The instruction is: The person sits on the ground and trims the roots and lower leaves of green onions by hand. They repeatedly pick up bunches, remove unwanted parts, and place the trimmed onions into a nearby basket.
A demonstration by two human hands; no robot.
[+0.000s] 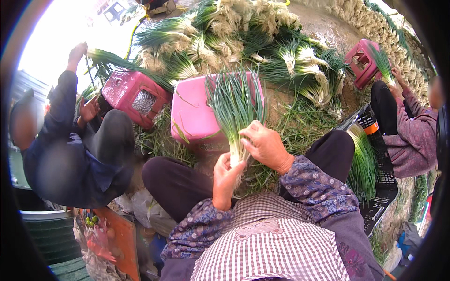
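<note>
In my left hand is the white root end of a bunch of spring onions. Its green leaves fan away from me over a pink plastic stool. My right hand is at the bunch's right side, thumb and fingers pinched against the pale lower stalks. Just what the right fingertips grip is partly hidden. Thin roots hang below my left palm. Both hands are above my lap, in front of a checked apron.
Spring onions with bushy roots are heaped beyond the stool. Loose leaf trimmings litter the ground. On my right, a black plastic crate holds trimmed spring onions. Co-workers sit at left and right, beside pink stools.
</note>
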